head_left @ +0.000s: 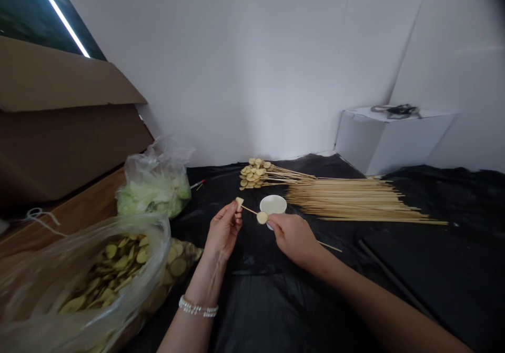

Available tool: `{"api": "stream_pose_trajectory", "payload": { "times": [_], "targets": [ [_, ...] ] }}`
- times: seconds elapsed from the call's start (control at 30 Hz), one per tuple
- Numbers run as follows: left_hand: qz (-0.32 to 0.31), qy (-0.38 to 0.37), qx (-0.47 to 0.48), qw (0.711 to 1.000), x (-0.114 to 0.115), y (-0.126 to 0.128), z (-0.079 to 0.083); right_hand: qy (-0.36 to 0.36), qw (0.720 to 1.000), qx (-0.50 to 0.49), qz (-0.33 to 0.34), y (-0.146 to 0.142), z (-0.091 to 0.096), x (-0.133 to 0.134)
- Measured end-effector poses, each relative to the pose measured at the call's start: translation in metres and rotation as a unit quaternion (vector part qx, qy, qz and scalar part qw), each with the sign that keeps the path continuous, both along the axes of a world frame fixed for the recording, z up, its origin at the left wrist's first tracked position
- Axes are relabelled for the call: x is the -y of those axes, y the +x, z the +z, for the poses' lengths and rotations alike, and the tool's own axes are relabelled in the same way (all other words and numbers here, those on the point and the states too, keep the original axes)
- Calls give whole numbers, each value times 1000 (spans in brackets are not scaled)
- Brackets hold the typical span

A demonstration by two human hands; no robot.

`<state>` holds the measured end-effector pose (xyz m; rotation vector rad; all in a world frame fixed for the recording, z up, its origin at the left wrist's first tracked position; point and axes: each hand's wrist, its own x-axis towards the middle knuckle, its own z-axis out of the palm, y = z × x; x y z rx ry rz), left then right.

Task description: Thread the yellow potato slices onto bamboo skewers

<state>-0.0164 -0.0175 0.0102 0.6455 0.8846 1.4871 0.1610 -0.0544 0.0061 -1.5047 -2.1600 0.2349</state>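
Observation:
My left hand (224, 231) pinches a small pale potato slice (239, 202) between thumb and fingertips, at the tip of a thin wooden skewer (249, 210). My right hand (294, 238) is closed around that skewer, whose other end sticks out behind the wrist. A round potato slice (262, 218) sits on the skewer just ahead of my right fingers. Right behind this hand stands a white bowl (273, 204), partly covered by it; its contents look pale. To the left, an open clear plastic bag (163, 232) holds many cut slices (122, 263).
Skewers loaded with slices (254, 174) lie at the back, beside a wide spread of bare skewers (355, 200). A bag of green leafy vegetable (153, 190), a pen (198, 183) and a cardboard box (71, 142) are on the left. A white box (390, 137) stands back right.

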Motion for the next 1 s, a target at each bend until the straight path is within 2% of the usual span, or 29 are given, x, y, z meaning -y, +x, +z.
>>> {"api": "stream_pose_trajectory", "payload": {
  "times": [0.33,0.7,0.8,1.0],
  "targets": [
    [41,15,-51,998,-1,0,-2,-19,1000,16,-10,-1,3,3],
    [62,14,-103,993,-2,0,-3,-18,1000,2,-6,-1,-2,1],
    [48,17,-94,994,-2,-1,-3,-17,1000,-15,0,0,-3,0],
    [9,-4,-14,1000,1,4,-1,-7,999,-31,-4,0,-3,-2]
  ]
}}
